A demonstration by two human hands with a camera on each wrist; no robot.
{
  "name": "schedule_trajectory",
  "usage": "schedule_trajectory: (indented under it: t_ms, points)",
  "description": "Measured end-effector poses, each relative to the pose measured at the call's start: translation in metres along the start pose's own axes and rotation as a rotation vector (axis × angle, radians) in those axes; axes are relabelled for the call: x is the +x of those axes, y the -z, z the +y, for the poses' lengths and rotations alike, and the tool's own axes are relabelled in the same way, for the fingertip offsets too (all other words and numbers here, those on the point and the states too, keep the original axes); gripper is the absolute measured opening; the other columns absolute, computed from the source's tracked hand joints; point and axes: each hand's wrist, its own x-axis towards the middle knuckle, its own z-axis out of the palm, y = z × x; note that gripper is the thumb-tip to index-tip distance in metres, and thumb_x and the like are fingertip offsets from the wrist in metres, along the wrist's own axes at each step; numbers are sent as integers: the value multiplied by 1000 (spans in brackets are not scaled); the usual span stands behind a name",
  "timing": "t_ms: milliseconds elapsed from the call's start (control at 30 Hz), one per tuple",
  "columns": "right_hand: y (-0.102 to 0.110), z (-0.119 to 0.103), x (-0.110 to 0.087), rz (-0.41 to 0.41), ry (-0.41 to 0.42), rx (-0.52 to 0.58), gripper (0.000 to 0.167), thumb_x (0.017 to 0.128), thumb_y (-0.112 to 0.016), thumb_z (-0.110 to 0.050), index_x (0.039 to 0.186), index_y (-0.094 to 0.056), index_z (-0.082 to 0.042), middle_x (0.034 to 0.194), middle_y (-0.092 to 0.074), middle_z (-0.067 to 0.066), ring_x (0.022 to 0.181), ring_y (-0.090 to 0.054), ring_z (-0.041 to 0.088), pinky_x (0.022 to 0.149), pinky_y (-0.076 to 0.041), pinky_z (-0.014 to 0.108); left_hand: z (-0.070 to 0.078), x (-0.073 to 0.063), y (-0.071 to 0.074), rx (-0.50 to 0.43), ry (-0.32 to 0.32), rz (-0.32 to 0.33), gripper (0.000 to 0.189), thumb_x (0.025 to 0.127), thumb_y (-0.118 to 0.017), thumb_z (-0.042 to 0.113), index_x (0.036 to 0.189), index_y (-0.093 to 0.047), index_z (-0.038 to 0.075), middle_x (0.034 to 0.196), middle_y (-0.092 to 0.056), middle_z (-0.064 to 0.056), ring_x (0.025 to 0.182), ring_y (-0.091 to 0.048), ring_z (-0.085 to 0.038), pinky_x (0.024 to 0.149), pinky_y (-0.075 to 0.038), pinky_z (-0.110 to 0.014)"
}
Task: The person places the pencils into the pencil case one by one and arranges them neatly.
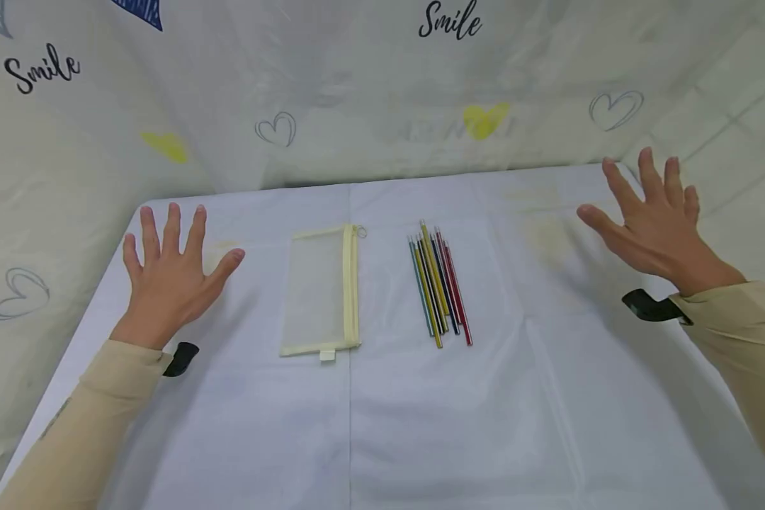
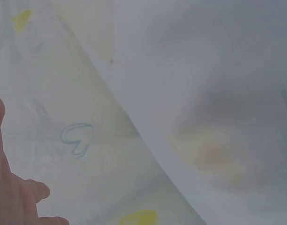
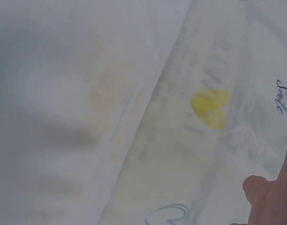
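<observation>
My left hand (image 1: pixel 168 283) is held over the left side of the table, fingers straight and spread, holding nothing. On the far right, my right hand (image 1: pixel 659 223) is likewise spread with nothing in it. Between them lies a flat mesh zipper pouch (image 1: pixel 315 294) with cream edging, its zipper along the right side and a ring at the top right corner. To the right of the pouch is a loose bundle of several colored pencils (image 1: pixel 440 283) in yellow, red, teal and dark tones, lying roughly lengthwise. Both hands are apart from the pouch and pencils.
A white cloth covers the table (image 1: pixel 421 425), with a crease running down its middle. Behind the far edge hangs a pale curtain (image 1: pixel 357 85) printed with hearts and "Smile" lettering. Dark wrist straps (image 1: pixel 653 306) show at both sleeve cuffs.
</observation>
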Motion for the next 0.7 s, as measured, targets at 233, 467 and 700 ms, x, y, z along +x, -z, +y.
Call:
schedule_trajectory:
  t_ms: [233, 467, 700]
  points:
    - [-8, -17, 5, 27, 37, 36, 88, 101, -30, -71, 167, 5, -25, 169, 31, 10, 154, 35, 46, 113, 15, 82, 21, 3, -7, 2, -46, 18, 98, 95, -30, 81, 168, -3, 20, 175, 10, -19, 158, 29, -42, 120, 11, -74]
    - [-17, -31, 10, 31, 66, 43, 89, 100, -31, -73, 167, 5, -25, 170, 29, 10, 155, 35, 43, 116, 17, 79, 39, 6, -16, 24, -87, 16, 98, 95, -32, 81, 168, -2, 22, 175, 7, -19, 159, 27, -41, 121, 10, -73]
    - [-21, -41, 15, 40, 91, 12, 90, 99, -29, -76, 167, 1, -25, 171, 27, 11, 156, 32, 44, 117, 14, 80, 51, 11, -20, 28, -113, -3, 98, 94, -30, 82, 168, -1, 23, 175, 9, -17, 159, 28, -39, 122, 11, -72]
